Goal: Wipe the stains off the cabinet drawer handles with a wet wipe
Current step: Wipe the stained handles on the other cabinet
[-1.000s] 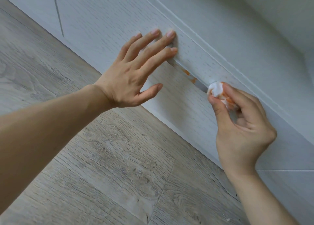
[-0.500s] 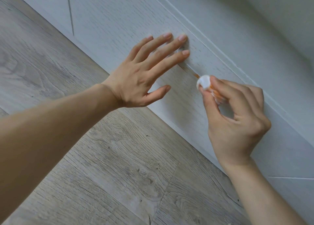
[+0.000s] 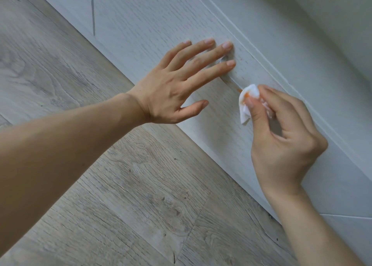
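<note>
Your right hand [image 3: 281, 137] pinches the wet wipe [image 3: 246, 102] between thumb and fingertips and presses its bunched end against the recessed drawer handle [image 3: 231, 80], a narrow slot cut into the white, wood-grained drawer front [image 3: 161, 24]. Your left hand [image 3: 181, 82] lies spread and flat on that front, fingers straight, fingertips at the slot's upper end, thumb held apart; it looks to be bracing the drawer.

You seem to be in the middle of the job. An orange stain [image 3: 239, 90] shows on the handle's edge, touching the wipe, and a fainter brownish smear sits just beside your left index finger. Whatever lies under your left fingers is hidden, so you cannot tell whether that end is clean. The stretch of handle behind your right hand is covered too.

Orange marks on the white wipe near your thumb suggest it is picking colour up. Its loose corner hangs below your thumb, white and clean. No other handle is in view, so you cannot judge them from here.
</note>
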The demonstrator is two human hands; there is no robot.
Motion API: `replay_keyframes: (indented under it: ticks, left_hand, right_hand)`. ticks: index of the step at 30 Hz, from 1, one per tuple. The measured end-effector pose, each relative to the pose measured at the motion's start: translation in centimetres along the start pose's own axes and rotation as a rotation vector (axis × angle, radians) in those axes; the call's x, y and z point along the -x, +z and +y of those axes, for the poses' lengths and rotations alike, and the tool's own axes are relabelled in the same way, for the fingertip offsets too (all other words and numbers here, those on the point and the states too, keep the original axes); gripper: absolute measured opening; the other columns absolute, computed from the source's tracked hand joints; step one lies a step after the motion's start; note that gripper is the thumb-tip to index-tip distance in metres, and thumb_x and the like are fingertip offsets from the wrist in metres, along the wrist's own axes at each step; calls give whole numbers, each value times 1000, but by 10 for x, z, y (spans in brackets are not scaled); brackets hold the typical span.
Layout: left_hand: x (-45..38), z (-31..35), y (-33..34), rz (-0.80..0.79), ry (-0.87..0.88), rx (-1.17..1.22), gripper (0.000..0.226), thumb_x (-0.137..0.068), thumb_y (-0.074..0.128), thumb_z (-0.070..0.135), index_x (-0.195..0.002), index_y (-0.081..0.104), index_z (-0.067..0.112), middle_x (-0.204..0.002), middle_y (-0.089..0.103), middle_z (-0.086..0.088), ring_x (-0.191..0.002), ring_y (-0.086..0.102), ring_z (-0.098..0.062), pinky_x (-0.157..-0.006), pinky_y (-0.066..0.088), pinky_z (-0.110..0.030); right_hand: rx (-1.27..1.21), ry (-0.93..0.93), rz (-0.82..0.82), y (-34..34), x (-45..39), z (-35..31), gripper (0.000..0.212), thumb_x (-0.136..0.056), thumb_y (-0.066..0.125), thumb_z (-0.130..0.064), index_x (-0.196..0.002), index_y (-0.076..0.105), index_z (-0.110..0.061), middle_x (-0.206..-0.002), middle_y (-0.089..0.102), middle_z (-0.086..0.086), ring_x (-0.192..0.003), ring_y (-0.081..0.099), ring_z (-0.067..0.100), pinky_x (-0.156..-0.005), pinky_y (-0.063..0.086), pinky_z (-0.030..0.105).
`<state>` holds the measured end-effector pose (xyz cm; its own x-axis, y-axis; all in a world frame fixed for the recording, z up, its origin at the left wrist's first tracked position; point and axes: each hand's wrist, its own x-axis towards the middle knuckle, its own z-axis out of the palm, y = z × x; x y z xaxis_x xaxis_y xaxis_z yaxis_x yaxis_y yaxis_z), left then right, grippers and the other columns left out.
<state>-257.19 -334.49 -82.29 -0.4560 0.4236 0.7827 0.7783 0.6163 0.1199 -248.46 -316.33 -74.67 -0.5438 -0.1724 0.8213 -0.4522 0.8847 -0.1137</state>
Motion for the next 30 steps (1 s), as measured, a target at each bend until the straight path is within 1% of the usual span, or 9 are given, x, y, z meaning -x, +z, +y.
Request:
replay_keyframes:
  ticks: [2,7,10,12,17,21,23,26,30]
  left_hand:
    - [-1,1,0,3,3,-1,61,-95,37,43,-147,22,15,-153,26,-12,-142,21,-29,-114,22,-49]
    - [0,2,0,8,2,-9,61,-95,37,43,-147,23,14,-153,26,-13,-142,21,-29,-114,22,-49]
    - [-1,1,0,7,7,-9,61,-95,37,43,-147,22,15,-154,26,-12,-143,21,-29,-114,22,-48]
    - [-1,0,1,4,7,-4,61,-95,36,43,-148,22,15,-154,26,-12,-143,21,-28,-114,21,-48]
    - [-1,2,3,10,5,-2,61,-95,36,44,-148,22,15,-154,26,-12,-143,20,-29,-114,21,-49]
    - [1,-2,3,12,17,-18,60,-96,36,43,-148,22,16,-154,26,-13,-143,20,-28,-115,21,-47]
    - [0,-4,3,14,20,-16,61,-96,35,44,-148,22,16,-153,25,-16,-143,20,-30,-114,21,-47]
    - [1,-3,6,39,-27,4,64,-95,36,44,-148,21,12,-153,24,-18,-143,18,-32,-115,21,-48]
    - [2,-5,7,38,-37,13,65,-95,36,44,-148,20,11,-154,23,-17,-144,16,-31,-116,18,-46]
  right_hand:
    - [-14,-48,6,2,-1,-1,14,-92,61,-7,-99,70,3,-93,71,12,-82,68,23,-79,53,27]
    - [98,-163,-32,8,3,-2,25,-88,68,-15,-103,68,5,-102,69,17,-88,65,25,-87,49,24]
    - [127,-221,-6,4,4,5,18,-87,69,-9,-100,69,3,-101,69,12,-86,64,23,-85,49,22]
    - [108,-208,18,2,3,7,15,-87,68,-6,-99,70,2,-99,66,4,-84,63,19,-84,48,18]
    - [49,-116,8,9,0,2,12,-89,66,-7,-98,70,0,-93,70,8,-80,66,19,-81,47,15]
    - [-30,-23,15,0,3,4,15,-90,65,-9,-101,69,1,-95,65,1,-86,62,8,-84,46,11]
    - [-21,-53,26,2,2,2,15,-90,66,-9,-100,69,1,-96,65,1,-85,62,8,-83,46,11]
    - [16,-139,4,12,-3,0,14,-89,67,-8,-99,70,1,-98,63,-3,-83,66,17,-80,49,19]
    - [59,-157,1,5,1,5,16,-89,67,-11,-101,69,-1,-100,59,-7,-82,62,15,-78,49,20]
